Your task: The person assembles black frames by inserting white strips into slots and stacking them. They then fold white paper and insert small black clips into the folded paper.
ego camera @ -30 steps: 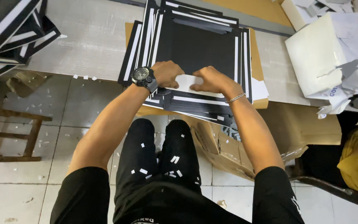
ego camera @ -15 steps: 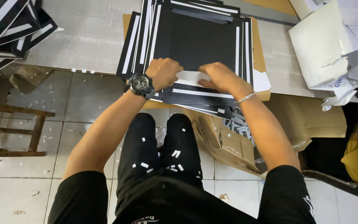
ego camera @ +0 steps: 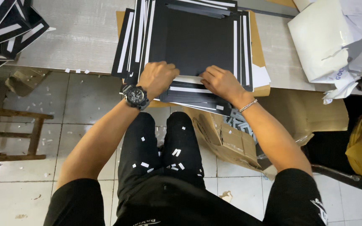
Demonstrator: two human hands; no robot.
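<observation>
Where the grey table (ego camera: 84,37) meets its near edge, a stack of black card sheets (ego camera: 197,42) with white strips along their borders lies on a piece of brown cardboard (ego camera: 257,54), and both hands rest on the stack's near end. The left hand (ego camera: 158,77), with a black wristwatch (ego camera: 135,96) on its wrist, sits knuckles-up with its fingers curled down onto the top black sheet, beside a white strip (ego camera: 189,79) that runs between the two hands. The right hand (ego camera: 221,81), wearing a thin silver bracelet (ego camera: 248,105), has its fingertips bent onto the other end of that strip; whether it pinches the strip or only presses on it is hard to tell from above, since the fingertips hide the contact. Neither hand is spread flat. Small white paper scraps (ego camera: 172,152) lie on the person's black trousers and on the tiled floor (ego camera: 84,100). More black-and-white sheets (ego camera: 5,29) are piled at the table's far left, crumpled white paper (ego camera: 336,42) sits at the right, and an open brown carton (ego camera: 225,140) stands under the table by the right forearm.
</observation>
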